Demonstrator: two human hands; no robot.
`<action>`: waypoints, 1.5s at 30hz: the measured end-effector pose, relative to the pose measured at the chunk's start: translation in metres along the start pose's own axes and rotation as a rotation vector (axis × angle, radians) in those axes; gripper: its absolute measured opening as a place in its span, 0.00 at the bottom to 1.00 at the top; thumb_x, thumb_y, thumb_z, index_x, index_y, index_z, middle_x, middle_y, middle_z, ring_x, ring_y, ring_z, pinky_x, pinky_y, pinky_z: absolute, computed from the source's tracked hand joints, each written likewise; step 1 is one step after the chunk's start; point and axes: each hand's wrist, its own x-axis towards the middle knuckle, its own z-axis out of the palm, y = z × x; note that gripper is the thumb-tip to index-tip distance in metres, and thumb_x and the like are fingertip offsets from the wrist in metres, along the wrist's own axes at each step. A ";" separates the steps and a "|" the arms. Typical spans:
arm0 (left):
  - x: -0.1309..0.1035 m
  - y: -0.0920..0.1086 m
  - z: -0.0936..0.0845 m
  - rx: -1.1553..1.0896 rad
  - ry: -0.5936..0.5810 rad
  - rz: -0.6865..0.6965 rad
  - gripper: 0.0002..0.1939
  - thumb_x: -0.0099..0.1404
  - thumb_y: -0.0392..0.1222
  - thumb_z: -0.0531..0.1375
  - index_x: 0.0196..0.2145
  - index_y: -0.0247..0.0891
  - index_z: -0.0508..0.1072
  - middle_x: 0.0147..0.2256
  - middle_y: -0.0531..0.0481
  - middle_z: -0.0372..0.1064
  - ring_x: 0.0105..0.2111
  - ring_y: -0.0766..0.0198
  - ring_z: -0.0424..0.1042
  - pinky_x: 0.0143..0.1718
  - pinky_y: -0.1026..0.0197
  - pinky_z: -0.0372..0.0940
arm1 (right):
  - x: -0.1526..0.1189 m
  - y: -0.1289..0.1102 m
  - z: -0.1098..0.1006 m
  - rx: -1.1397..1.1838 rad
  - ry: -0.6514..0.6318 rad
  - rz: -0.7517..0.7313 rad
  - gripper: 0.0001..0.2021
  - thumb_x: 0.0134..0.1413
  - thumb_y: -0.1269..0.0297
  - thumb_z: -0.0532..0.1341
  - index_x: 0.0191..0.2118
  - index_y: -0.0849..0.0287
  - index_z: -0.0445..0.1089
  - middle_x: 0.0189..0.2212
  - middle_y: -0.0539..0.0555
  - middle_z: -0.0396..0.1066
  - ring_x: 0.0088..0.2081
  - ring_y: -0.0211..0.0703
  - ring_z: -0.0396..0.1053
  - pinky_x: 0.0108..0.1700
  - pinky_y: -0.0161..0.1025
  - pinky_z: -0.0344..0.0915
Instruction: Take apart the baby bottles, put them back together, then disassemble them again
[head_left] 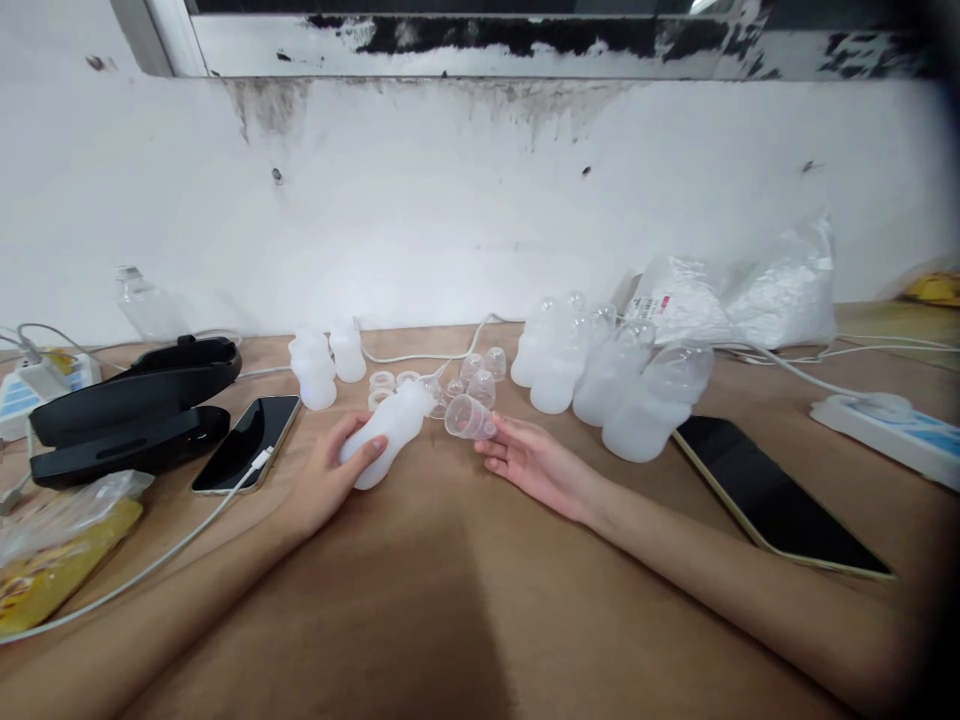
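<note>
My left hand [345, 465] is wrapped round a frosted white baby bottle [388, 432], tilted with its top to the upper right. A clear nipple [430, 388] shows at the bottle's neck. Between the fingertips of my right hand [525, 455] is a clear domed cap [468, 416], its wide mouth facing left towards the bottle. Cap and bottle are apart. Behind them lie several clear domed caps [480, 368] and several whitish rings [382, 381], partly hidden by the bottle. Two uncapped bottles [313, 370] stand at the back left.
Several capped bottles [551, 355] stand at the right, beside a dark phone [776, 490]. Left are another phone [247, 445], a black case-like object [139, 395] and a yellow packet [67, 555]. White plastic bags [750, 290] rest against the wall. Cables and power strips [892, 425] lie about.
</note>
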 end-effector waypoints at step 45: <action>-0.008 0.003 0.018 0.216 -0.021 0.234 0.30 0.52 0.51 0.59 0.49 0.41 0.52 0.44 0.45 0.60 0.38 0.60 0.65 0.28 0.62 0.64 | -0.050 -0.115 0.042 -1.788 0.147 -0.454 0.17 0.48 0.55 0.56 0.43 0.56 0.68 0.30 0.51 0.73 0.30 0.42 0.69 0.33 0.38 0.63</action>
